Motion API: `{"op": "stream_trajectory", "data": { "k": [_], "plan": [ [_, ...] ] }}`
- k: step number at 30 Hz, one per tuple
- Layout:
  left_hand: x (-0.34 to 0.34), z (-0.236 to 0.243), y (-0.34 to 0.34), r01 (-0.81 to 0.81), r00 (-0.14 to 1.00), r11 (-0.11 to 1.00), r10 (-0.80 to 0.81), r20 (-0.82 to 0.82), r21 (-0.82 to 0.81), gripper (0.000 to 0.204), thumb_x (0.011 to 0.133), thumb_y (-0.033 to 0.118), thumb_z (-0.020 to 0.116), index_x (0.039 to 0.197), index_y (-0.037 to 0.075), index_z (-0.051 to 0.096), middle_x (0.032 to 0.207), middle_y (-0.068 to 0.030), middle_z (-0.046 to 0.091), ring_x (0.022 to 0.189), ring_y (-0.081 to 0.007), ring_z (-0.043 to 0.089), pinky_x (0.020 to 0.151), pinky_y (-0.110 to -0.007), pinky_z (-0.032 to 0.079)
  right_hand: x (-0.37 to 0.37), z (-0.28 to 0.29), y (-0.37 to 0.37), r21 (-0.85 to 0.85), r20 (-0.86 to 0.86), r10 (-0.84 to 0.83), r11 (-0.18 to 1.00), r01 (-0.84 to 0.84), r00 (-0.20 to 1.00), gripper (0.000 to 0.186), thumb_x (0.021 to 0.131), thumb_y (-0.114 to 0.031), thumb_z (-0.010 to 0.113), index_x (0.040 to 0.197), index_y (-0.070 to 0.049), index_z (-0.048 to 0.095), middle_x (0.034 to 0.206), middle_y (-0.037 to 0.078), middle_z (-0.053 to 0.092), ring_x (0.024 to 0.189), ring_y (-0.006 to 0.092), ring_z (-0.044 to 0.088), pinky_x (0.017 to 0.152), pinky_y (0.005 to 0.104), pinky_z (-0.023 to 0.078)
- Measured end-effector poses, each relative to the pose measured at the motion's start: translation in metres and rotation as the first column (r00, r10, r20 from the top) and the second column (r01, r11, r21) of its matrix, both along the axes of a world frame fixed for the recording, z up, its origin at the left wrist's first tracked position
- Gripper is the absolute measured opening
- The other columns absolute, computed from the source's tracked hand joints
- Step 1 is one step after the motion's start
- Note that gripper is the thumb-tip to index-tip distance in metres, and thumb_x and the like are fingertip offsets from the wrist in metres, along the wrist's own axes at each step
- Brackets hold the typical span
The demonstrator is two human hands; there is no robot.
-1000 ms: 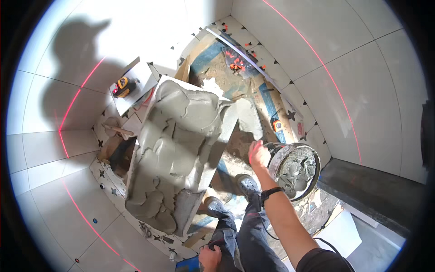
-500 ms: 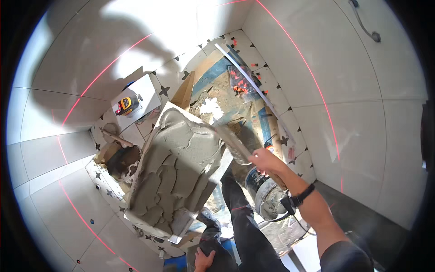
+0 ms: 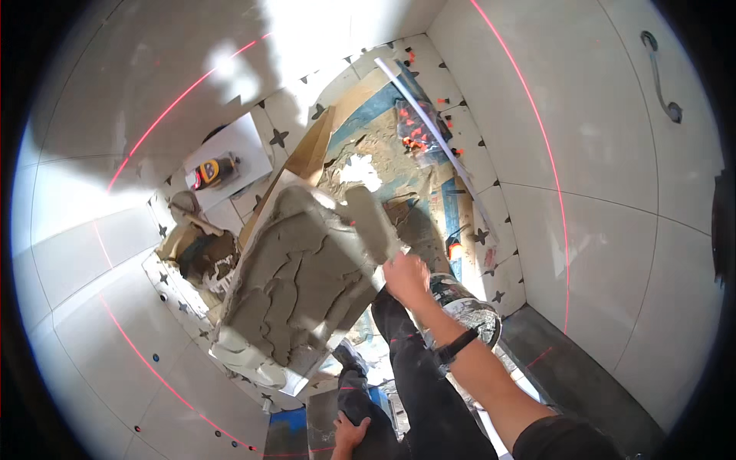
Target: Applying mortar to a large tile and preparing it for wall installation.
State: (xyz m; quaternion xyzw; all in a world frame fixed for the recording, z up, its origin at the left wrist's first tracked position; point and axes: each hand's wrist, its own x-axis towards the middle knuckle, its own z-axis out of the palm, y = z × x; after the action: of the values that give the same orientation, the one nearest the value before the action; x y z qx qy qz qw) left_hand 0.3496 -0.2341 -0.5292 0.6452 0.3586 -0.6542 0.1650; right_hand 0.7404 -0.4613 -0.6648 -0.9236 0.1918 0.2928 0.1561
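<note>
My right hand (image 3: 408, 277) is closed round the handle of a trowel (image 3: 370, 222) coated in grey mortar. Its blade lies at the far right edge of a large tile (image 3: 294, 382) that is spread with wet grey mortar (image 3: 280, 268). Ridges and streaks run across the mortar, and a pale border of the tile shows at its near end. My left hand (image 3: 351, 433) holds nothing and rests on my dark-trousered left leg, fingers loosely apart. Just beyond my right forearm stands a mortar-smeared bucket (image 3: 474, 313), partly hidden by the arm.
A yellow and black laser level (image 3: 215, 172) sits on a white tile (image 3: 249, 146) at the left; red lines cross the walls. Behind lie a long white straightedge (image 3: 422, 113), a bag of red wedges (image 3: 412, 138) and black cross spacers (image 3: 278, 138). Cardboard (image 3: 313, 149) borders the mortar-stained floor.
My right hand and the trowel have swung left, away from above the bucket and to the mortared tile's edge. My left hand stays on my leg. The whole view has shifted slightly.
</note>
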Motion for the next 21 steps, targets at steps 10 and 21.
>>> {"op": "stream_trajectory", "data": {
  "k": [10,21],
  "plan": [
    [-0.004,0.005,0.005,-0.041,0.998,0.994,0.046,0.050,-0.102,0.119,0.076,0.072,0.071,0.157,-0.001,0.024,0.149,-0.0393,0.034,0.132,-0.0536,0.048,0.109,-0.053,0.044,-0.043,-0.031,-0.069,-0.347,-0.147,-0.230,0.923,0.167,0.962,0.024,0.098,-0.019,0.051,0.110,-0.003,0.065,0.092,0.021,0.075,0.089,0.0381,0.074,0.078,0.0490,0.059],
    [-0.017,0.002,0.010,-0.049,0.998,0.998,0.051,0.041,-0.040,0.121,0.076,0.071,0.072,0.157,-0.001,0.020,0.149,-0.0345,0.033,0.132,-0.0513,0.047,0.109,-0.053,0.043,0.059,0.037,-0.010,0.515,-0.500,-0.086,0.770,0.376,0.862,0.029,0.089,-0.022,0.056,0.090,0.006,0.065,0.065,0.019,0.066,0.050,0.0286,0.068,0.047,0.0433,0.055]
  ]
}}
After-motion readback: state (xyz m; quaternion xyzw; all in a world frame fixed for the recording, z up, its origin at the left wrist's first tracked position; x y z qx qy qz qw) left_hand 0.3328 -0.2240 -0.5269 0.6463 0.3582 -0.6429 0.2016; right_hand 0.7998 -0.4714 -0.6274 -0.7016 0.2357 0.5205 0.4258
